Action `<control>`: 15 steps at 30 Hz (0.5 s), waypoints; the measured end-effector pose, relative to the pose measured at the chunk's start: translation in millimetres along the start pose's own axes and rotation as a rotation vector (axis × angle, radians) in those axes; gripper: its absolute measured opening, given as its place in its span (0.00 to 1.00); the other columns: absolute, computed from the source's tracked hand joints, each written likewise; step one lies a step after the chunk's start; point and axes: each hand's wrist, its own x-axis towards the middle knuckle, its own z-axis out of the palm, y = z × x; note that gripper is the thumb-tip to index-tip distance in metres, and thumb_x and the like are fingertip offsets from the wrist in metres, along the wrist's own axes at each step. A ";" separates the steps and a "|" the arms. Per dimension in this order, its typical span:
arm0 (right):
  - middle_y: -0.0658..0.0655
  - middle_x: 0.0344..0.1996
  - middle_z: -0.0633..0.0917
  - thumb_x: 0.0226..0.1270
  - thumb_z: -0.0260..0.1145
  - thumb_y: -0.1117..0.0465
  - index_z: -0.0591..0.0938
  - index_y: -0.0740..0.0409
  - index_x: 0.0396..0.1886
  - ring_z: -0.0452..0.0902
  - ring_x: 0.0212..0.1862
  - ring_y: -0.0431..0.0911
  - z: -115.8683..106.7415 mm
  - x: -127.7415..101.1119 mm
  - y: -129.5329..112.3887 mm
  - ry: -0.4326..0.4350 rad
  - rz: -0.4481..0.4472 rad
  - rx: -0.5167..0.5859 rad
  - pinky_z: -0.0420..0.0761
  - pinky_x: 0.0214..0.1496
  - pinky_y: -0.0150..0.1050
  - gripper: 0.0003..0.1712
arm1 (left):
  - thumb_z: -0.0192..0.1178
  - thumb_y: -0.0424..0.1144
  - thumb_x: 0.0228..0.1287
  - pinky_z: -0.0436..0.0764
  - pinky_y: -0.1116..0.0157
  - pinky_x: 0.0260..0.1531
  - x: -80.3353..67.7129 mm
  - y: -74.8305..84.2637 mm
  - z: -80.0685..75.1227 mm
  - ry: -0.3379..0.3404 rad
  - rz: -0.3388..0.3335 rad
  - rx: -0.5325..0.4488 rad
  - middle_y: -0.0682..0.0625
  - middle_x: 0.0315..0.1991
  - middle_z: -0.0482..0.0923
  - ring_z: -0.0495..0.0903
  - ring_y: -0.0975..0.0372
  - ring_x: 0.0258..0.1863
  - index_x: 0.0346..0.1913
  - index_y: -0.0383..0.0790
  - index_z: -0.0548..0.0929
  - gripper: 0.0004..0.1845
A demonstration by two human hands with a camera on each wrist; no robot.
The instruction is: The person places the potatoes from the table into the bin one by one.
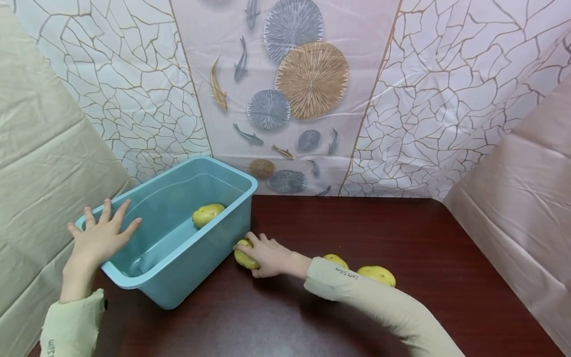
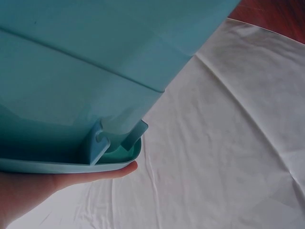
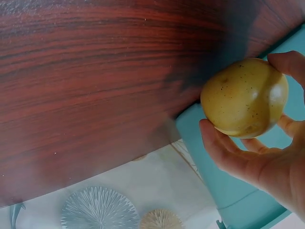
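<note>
1. At far left, the person's left hand (image 1: 99,239) lies flat with fingers spread over the rim of a deep, rectangular, blue-green plastic tub (image 1: 200,265); it is relaxed, not clenched. Heavy pressure on that end could tip or slide the tub.
2. Inside the tub, towards its far right, lies one oval yellow potato (image 1: 208,215). It could roll if the tub is jolted.
3. Just right of the tub, the person's right hand (image 1: 269,257) grasps a smooth, rounded, yellow held potato (image 1: 243,259), low beside the outer wall. Its curved skin could slip from the fingertips, or it could knock the wall if raised too little.
4. Further right, on the dark red wood-grain table (image 1: 428,243), two yellow potatoes (image 1: 377,274) show partly behind the pale beige right sleeve (image 1: 379,307). A backward sweep of that arm could set them rolling; whether the sleeve touches them, I cannot tell.
5. The left wrist view alone shows the tub's outer side, with a notched plastic tab (image 2: 99,143) under the rim.
6. The right wrist view shows dark specks on the held potato and fingertips around it, details the head view mostly hides.
</note>
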 end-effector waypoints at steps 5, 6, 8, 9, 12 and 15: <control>0.56 0.56 0.63 0.48 0.68 0.54 0.63 0.43 0.62 0.69 0.43 0.49 -5.0 -2.1 3.4 0.008 0.004 0.022 0.73 0.30 0.33 0.39 | 0.30 0.67 0.62 0.31 0.25 0.42 0.3 -0.4 0.0 0.001 0.001 -0.005 0.23 0.64 0.28 0.25 0.24 0.58 0.70 0.39 0.38 0.43; 0.56 0.56 0.63 0.48 0.68 0.54 0.63 0.43 0.62 0.69 0.43 0.49 -5.9 -2.6 4.2 0.011 0.003 0.026 0.73 0.30 0.33 0.39 | 0.30 0.67 0.62 0.31 0.25 0.43 0.2 -0.4 -0.1 0.003 0.001 -0.007 0.23 0.64 0.28 0.25 0.24 0.58 0.70 0.39 0.38 0.43; 0.56 0.57 0.63 0.49 0.67 0.54 0.63 0.43 0.62 0.69 0.43 0.49 -8.0 -3.7 5.4 0.014 0.003 0.029 0.73 0.30 0.33 0.39 | 0.30 0.67 0.62 0.31 0.25 0.43 0.3 -0.5 -0.2 0.007 0.001 -0.008 0.23 0.64 0.29 0.25 0.24 0.58 0.70 0.39 0.38 0.43; 0.57 0.57 0.63 0.49 0.67 0.54 0.63 0.43 0.62 0.69 0.43 0.50 -9.1 -4.4 6.0 0.016 0.002 0.030 0.73 0.30 0.33 0.39 | 0.30 0.67 0.62 0.31 0.25 0.43 0.3 -0.3 -0.1 0.008 0.001 -0.009 0.23 0.64 0.29 0.25 0.24 0.58 0.70 0.39 0.39 0.43; 0.57 0.57 0.63 0.49 0.67 0.55 0.63 0.43 0.62 0.70 0.43 0.50 -12.0 -6.7 7.3 0.022 0.002 0.030 0.72 0.29 0.33 0.39 | 0.30 0.67 0.62 0.31 0.25 0.43 0.2 -0.4 -0.2 0.011 0.000 -0.012 0.23 0.64 0.29 0.25 0.24 0.58 0.69 0.39 0.39 0.44; 0.56 0.57 0.63 0.49 0.66 0.54 0.62 0.43 0.63 0.69 0.42 0.49 -14.7 -9.4 8.0 0.026 -0.004 0.025 0.71 0.27 0.32 0.39 | 0.31 0.67 0.62 0.31 0.25 0.43 -0.1 -0.7 0.1 0.009 -0.002 -0.013 0.23 0.64 0.29 0.26 0.24 0.58 0.69 0.39 0.39 0.44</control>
